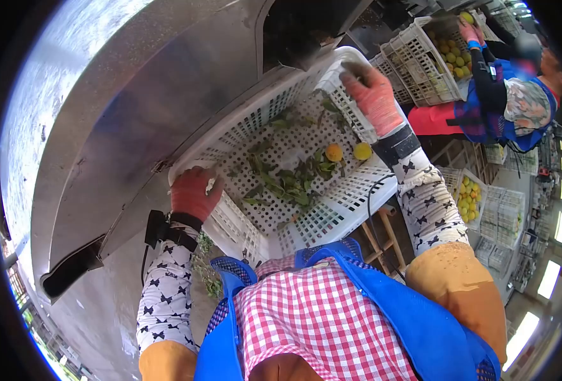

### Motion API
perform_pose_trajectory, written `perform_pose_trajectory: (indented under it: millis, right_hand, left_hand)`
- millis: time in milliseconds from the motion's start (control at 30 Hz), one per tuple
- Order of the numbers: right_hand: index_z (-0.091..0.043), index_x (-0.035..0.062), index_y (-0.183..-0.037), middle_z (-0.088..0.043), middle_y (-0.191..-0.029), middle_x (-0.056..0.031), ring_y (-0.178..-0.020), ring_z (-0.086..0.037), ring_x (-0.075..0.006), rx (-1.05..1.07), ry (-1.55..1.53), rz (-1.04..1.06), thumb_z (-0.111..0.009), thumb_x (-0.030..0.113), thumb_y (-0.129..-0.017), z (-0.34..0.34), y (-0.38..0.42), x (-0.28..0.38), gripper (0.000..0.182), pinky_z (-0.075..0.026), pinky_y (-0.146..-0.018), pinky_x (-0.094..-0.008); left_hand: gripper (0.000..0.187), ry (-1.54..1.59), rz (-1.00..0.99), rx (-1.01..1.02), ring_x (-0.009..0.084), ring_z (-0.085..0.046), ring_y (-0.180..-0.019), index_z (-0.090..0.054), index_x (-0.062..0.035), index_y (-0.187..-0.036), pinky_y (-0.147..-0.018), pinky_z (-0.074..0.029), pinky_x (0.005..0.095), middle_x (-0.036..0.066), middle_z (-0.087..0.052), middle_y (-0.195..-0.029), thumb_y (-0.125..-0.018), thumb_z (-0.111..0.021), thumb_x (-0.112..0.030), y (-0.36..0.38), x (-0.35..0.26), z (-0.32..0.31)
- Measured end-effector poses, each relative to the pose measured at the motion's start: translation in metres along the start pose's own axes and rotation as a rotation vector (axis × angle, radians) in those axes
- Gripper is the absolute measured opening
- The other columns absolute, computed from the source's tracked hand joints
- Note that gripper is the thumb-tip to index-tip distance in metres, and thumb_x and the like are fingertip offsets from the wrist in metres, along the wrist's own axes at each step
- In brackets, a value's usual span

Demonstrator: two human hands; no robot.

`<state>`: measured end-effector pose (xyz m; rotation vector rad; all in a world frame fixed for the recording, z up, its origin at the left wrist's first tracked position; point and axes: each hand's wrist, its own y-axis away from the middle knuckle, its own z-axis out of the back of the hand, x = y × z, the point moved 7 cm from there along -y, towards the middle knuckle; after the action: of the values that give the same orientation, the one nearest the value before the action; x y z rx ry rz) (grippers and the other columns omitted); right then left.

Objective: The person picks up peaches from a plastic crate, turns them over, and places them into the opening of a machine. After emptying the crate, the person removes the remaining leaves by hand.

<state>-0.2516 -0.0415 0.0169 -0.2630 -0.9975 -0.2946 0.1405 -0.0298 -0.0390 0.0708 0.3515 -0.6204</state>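
Note:
A white perforated plastic crate [214, 149] is in front of my body, tilted toward me against a metal surface. Green leaves [287, 184] lie scattered on its floor, along with an orange-coloured fruit [333, 152] and a yellow fruit [363, 151] near the right wall. My left hand [195, 195], in a red glove, is closed round the crate's left rim. At the far right rim, my right hand [373, 101], also gloved, curls over the edge; its dark fingertips are slightly blurred.
A large grey metal panel [147, 101] curves along the left. At the upper right, a co-worker [515, 95] in a blue apron holds a fruit over a crate [420, 63] of yellow fruit. More fruit crates [503, 216] stand at right. A wooden frame [382, 238] is below my crate.

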Motion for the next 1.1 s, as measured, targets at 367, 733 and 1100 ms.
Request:
perform_pose_trajectory:
  millis: [367, 733, 1100]
  right_hand:
    - [-0.066, 0.0151, -0.119, -0.067, -0.117, -0.0082, -0.11, -0.061, -0.0255, 1.222, 1.061, 0.058, -0.056, 0.046, -0.087, -0.167, 0.119, -0.279, 0.046, -0.048, -0.093, -0.0392]
    - [-0.039, 0.0031, -0.142, -0.054, -0.13, -0.0174, -0.121, -0.053, -0.0261, 0.672, -0.452, 0.183, -0.077, 0.013, -0.065, -0.145, 0.097, 0.12, 0.086, -0.041, -0.103, -0.0341]
    - [-0.046, 0.0023, -0.135, -0.053, -0.126, -0.0227, -0.116, -0.053, -0.0388, 0.15, 0.015, 0.517, -0.08, 0.016, -0.064, -0.065, 0.12, 0.167, 0.08, -0.045, -0.1, -0.0418]
  left_hand:
    - [0.032, -0.066, 0.018, 0.044, 0.0317, -0.061, -0.086, -0.064, -0.0082, -0.084, -0.081, -0.046, 0.0452, 0.012, -0.062, -0.085, -0.081, -0.06, -0.04, 0.004, 0.007, -0.002]
    - [0.057, 1.584, 0.552, -0.054, 0.0247, -0.059, -0.107, -0.058, -0.0096, -0.126, -0.094, -0.045, 0.0435, 0.007, -0.063, -0.117, -0.087, -0.059, -0.051, 0.0, 0.004, -0.033]
    - [0.056, 2.121, 0.313, -0.051, 0.0222, -0.056, -0.112, -0.049, -0.002, -0.13, -0.099, -0.043, 0.037, 0.01, -0.058, -0.12, -0.084, -0.067, -0.029, -0.042, -0.103, 0.043]
